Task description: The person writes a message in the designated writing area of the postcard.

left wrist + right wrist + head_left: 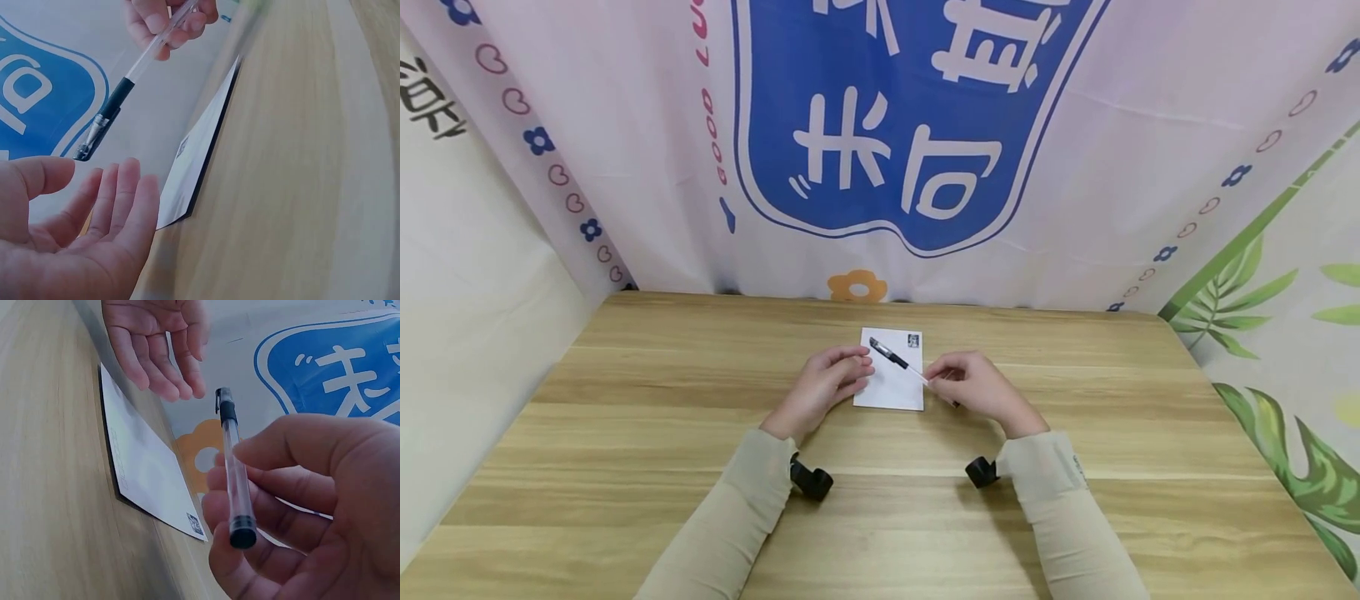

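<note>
My right hand (976, 385) pinches a pen (235, 469) by its clear barrel, above the table. A black cap with a clip covers the pen's far end, which points toward my left hand (827, 383). That hand has its fingers loosely spread, with the thumb near the cap; in the left wrist view a small gap shows between them, and it holds nothing. Below the pen lies a white card (887, 392) with a dark edge and a small dark printed square in one corner. In the head view the pen covers part of the card.
The wooden table (662, 400) reaches back to a printed curtain (647, 167) with a blue sign and an orange flower. Leaf-patterned cloth (1300, 375) hangs on the right. A small black device (811, 481) sits at my left wrist, another (981, 472) at my right.
</note>
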`<act>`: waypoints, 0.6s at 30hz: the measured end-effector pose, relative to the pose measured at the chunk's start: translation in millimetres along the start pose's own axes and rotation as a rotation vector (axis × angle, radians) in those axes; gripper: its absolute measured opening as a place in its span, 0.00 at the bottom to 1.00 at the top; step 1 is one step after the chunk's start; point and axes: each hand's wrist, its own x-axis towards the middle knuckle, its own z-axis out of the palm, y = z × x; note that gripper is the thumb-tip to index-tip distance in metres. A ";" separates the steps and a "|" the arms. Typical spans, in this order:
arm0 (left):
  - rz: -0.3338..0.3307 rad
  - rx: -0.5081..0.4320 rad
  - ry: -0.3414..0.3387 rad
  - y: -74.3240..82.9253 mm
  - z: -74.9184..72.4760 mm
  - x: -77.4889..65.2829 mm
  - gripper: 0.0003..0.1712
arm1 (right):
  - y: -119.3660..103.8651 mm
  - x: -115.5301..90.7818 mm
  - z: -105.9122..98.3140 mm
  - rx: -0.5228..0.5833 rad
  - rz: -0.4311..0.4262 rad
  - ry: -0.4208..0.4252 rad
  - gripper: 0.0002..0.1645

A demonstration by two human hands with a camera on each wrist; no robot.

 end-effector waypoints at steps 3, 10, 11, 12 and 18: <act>0.004 -0.019 -0.004 -0.4 0.9 0.7 0.25 | 1.2 0.7 0.0 0.015 -0.004 -0.022 0.11; 0.024 -0.067 0.025 -1.5 2.8 2.2 0.24 | -0.2 1.0 3.1 0.009 -0.022 -0.061 0.12; 0.026 -0.073 0.032 -1.5 3.1 2.3 0.23 | -0.2 1.2 3.6 0.010 -0.021 -0.064 0.12; 0.032 -0.074 0.036 -1.8 3.0 2.6 0.22 | 0.3 1.7 4.0 0.011 -0.021 -0.066 0.12; 0.045 -0.096 0.055 -2.9 2.8 4.3 0.20 | 0.8 2.7 5.6 0.009 -0.015 -0.050 0.11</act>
